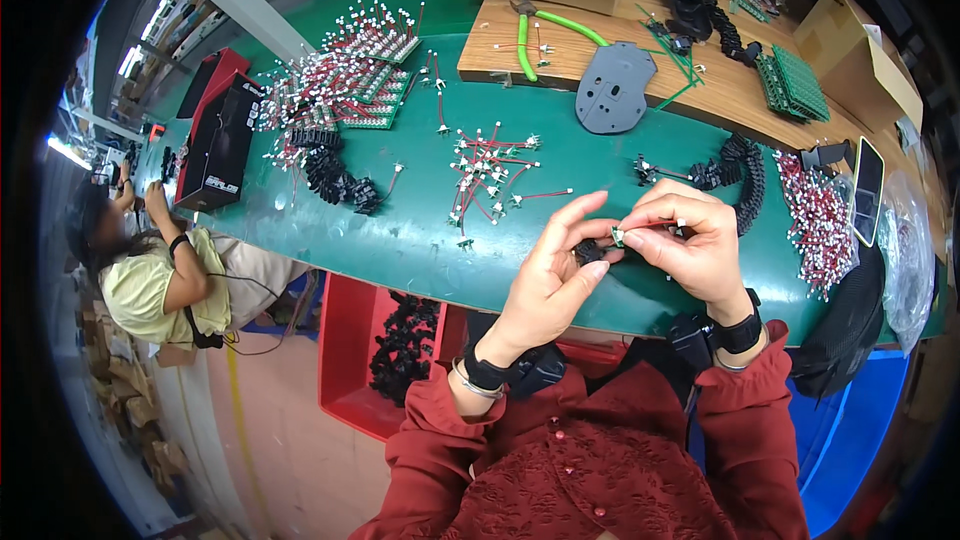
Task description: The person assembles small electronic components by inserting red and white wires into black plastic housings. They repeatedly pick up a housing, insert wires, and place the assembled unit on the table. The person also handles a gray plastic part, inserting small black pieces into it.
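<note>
In front of me, above the near edge of the green table (420, 245), my two hands meet. My left hand (548, 275) is closed on a small black plastic part (588, 252), its thumb and fingers partly hiding it. Between the thumb and fingertips of my right hand (695, 245) is a tiny green circuit board (617, 238) with a red wire, held against the black part or just beside it. Beyond my hands lies a loose pile of small wired boards (490, 172). Curved rows of black parts lie to the right (742, 165) and left (335, 178).
Stacked green panels with wired connectors (375, 105) stand beside a black box (222, 145). Green-handled pliers (570, 25) and a grey plate (615, 90) lie farther back. At right are red-and-white wires (815, 215) and a phone (867, 192). A red bin (345, 350) sits below; a co-worker (165, 275) works at left.
</note>
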Motion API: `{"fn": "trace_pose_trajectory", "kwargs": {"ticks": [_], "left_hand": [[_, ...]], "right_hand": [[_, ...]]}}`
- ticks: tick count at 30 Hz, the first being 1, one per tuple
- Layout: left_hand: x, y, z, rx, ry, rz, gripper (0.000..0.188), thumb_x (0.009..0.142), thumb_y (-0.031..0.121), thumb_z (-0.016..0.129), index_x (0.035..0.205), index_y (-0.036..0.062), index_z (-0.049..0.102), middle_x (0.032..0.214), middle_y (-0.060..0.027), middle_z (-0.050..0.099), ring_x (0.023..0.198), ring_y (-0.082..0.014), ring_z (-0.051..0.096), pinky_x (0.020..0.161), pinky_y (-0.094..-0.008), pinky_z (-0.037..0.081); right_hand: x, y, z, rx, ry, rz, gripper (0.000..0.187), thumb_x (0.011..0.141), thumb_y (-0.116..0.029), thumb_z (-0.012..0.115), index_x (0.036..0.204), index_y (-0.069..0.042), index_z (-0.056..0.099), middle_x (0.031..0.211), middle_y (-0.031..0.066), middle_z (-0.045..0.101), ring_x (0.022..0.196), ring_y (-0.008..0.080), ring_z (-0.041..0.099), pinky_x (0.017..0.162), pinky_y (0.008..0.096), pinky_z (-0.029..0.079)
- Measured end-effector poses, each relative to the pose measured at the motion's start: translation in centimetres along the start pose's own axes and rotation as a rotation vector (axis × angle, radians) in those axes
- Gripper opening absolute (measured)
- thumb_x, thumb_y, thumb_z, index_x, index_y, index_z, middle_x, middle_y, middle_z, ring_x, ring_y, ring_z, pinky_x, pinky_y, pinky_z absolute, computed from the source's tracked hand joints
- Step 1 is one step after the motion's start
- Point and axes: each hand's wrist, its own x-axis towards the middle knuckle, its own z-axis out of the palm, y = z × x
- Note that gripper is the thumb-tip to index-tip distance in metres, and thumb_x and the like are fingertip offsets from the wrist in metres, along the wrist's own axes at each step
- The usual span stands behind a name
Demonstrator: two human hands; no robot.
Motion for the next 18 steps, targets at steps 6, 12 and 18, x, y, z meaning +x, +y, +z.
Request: {"fn": "trace_pose_trajectory", "kwargs": {"ticks": [6,12,18], "left_hand": [[-0.1,-0.5,0.3,0.123,0.107,0.11,0.068,0.079,-0.011,0.054,0.137,0.0037,0.022,0.128,-0.0172,0.042,0.115,-0.0208,0.045,0.092,-0.0293,0.041],[-0.6,-0.8,0.4,0.207,0.147,0.286,0.071,0.077,-0.012,0.056,0.137,0.004,0.022,0.124,-0.0185,0.049,0.113,-0.0199,0.049,0.088,-0.0277,0.043],[-0.8,-0.9,0.7,0.232,0.199,0.322,0.076,0.076,-0.012,0.057,0.139,0.0042,0.017,0.123,-0.0186,0.051,0.112,-0.0202,0.051,0.088,-0.0267,0.043]], "right_hand": [[-0.2,1.3,1.1,-0.09,0.073,-0.033,0.01,0.072,0.001,0.067,0.082,0.001,0.065,0.073,0.0059,0.06,0.059,0.0078,0.054,0.048,0.0195,0.04],[-0.5,0.7,1.7,-0.129,0.066,0.051,0.01,0.069,0.0,0.069,0.078,0.0,0.066,0.071,0.0069,0.06,0.063,0.0113,0.054,0.053,0.0223,0.04],[-0.7,0.8,2.1,-0.072,0.046,-0.008,0.01,0.069,0.0,0.069,0.078,-0.001,0.067,0.071,0.0067,0.061,0.06,0.0107,0.053,0.05,0.0214,0.038]]}}
